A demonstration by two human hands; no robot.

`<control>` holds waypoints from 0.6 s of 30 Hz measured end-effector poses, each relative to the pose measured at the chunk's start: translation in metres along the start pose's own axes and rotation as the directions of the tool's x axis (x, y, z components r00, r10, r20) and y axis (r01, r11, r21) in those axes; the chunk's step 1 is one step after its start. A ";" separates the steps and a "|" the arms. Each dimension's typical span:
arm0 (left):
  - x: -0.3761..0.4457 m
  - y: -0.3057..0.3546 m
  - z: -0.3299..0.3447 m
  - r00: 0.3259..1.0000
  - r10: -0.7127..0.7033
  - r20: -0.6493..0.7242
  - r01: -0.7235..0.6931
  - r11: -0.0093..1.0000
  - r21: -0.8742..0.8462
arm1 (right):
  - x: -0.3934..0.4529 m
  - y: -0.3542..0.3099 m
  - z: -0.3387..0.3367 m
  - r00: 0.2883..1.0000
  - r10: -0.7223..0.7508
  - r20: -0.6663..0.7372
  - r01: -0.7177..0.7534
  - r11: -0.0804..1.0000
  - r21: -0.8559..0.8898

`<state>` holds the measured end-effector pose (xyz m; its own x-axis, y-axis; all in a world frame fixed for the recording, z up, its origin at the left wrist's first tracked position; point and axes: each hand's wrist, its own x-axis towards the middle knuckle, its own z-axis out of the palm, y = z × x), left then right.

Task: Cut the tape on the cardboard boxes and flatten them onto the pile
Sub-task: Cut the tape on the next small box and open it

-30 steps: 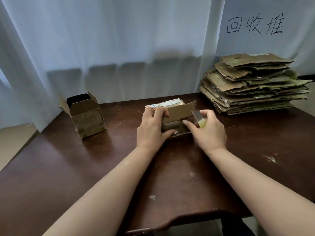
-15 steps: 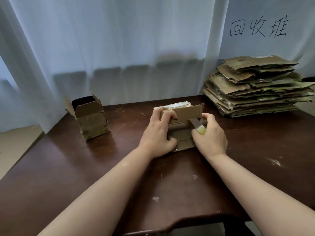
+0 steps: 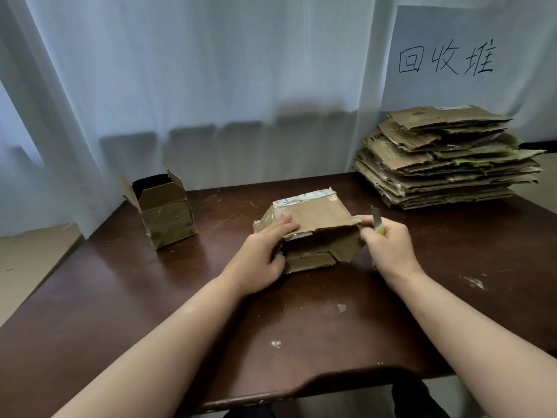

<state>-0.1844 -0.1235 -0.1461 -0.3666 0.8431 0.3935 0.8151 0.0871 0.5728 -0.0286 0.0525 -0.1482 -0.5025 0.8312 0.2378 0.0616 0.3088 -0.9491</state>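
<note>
A small cardboard box (image 3: 316,215) lies on its side in the middle of the dark wooden table (image 3: 150,297), its open end with loose flaps facing me. My left hand (image 3: 262,257) grips its left side, fingers on the top panel. My right hand (image 3: 388,248) holds a small yellow-handled cutter (image 3: 377,223), blade up, while its fingertips pinch the box's right flap. A second box (image 3: 164,212) stands upright with its top flaps open at the table's far left. The pile of flattened cardboard (image 3: 446,158) sits at the far right.
A white curtain (image 3: 211,86) hangs close behind the table. A paper sign with handwritten characters (image 3: 446,60) is on the wall above the pile. Small scraps of tape (image 3: 473,282) lie on the tabletop. The table's front edge curves in near me.
The box has tipped toward me and its near flaps have opened. My right hand moved from the front of the box to its right flap, the cutter now pointing up.
</note>
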 end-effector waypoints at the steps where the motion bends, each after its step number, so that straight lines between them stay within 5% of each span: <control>1: 0.001 0.002 0.003 0.998 -0.013 0.055 0.012 1.000 0.011 | 0.000 -0.001 -0.003 1.000 0.017 -0.024 -0.017 1.000 -0.007; 7: 0.006 0.003 0.024 0.966 -0.044 0.254 -0.019 0.971 0.238 | 0.009 -0.013 -0.018 0.967 -0.070 -0.246 -0.006 0.956 -0.293; 13: 0.015 0.006 0.011 0.899 -0.100 0.426 0.012 0.979 0.205 | 0.025 -0.034 0.000 0.986 -0.152 0.074 0.159 0.693 -0.703; 16: 0.028 0.016 0.008 0.924 -0.171 0.343 0.156 0.985 0.071 | 0.040 -0.038 0.009 0.976 0.003 0.218 0.197 0.417 -0.887; 18: 0.043 0.023 0.012 0.950 -0.212 0.230 0.173 0.968 0.181 | 0.047 -0.036 0.010 0.974 0.035 0.225 0.199 0.352 -0.915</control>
<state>-0.1761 -0.0788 -0.1243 -0.4179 0.9044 0.0864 0.8069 0.3258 0.4927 -0.0629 0.0760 -0.1047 -0.6814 0.7161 0.1514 0.7105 0.6968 -0.0985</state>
